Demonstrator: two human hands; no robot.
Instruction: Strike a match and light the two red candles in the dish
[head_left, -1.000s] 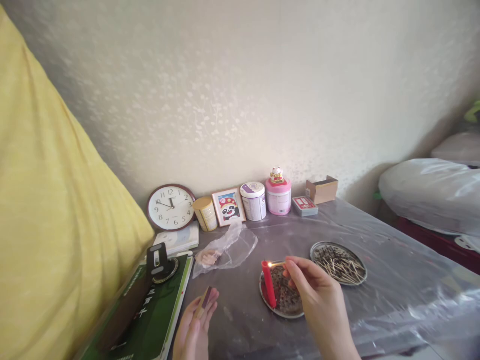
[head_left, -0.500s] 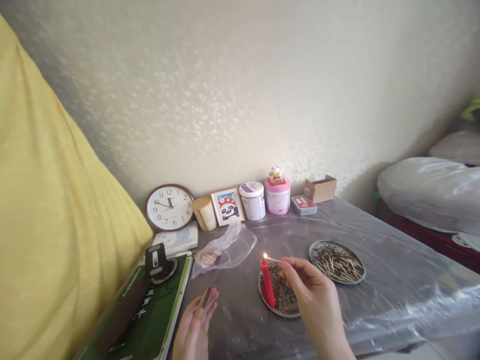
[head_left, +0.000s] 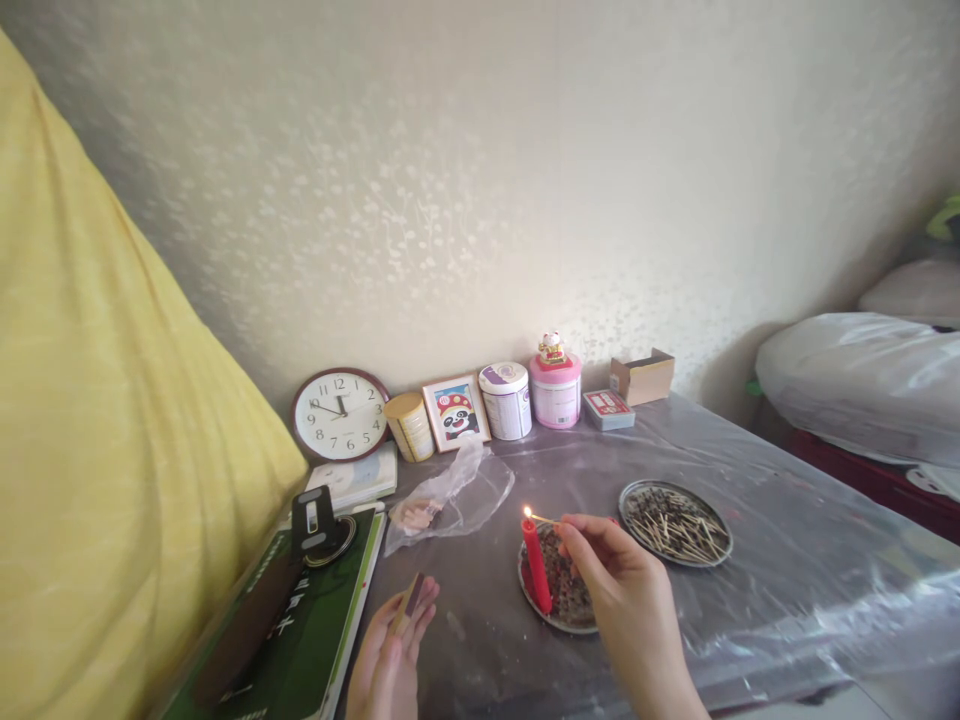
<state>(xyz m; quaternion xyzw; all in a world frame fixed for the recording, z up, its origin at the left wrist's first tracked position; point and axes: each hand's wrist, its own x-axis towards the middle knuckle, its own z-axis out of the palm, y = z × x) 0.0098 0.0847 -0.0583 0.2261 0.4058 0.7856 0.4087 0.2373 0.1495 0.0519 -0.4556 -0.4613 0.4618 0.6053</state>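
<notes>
My right hand (head_left: 626, 600) pinches a burning match (head_left: 541, 519), its flame touching the tip of a red candle (head_left: 536, 565). The candle stands upright at the left edge of a round metal dish (head_left: 556, 622) full of spent matches. My left hand (head_left: 390, 655) sits low at the table's front, its fingers closed on a small matchbox (head_left: 407, 603). A second metal dish (head_left: 676, 525) holding several unused matchsticks lies just right of my right hand.
A clock (head_left: 340, 414), tins (head_left: 506, 401), a framed picture (head_left: 456, 412) and small boxes (head_left: 641, 377) line the wall. A crumpled plastic bag (head_left: 454, 495) lies behind the candle. A green book (head_left: 292, 625) and a yellow cushion (head_left: 112, 450) fill the left; plastic sheeting covers the table (head_left: 787, 570).
My right hand brought the lit match leftward to the candle's wick, where the flame sits. My left hand with the matchbox stayed in place.
</notes>
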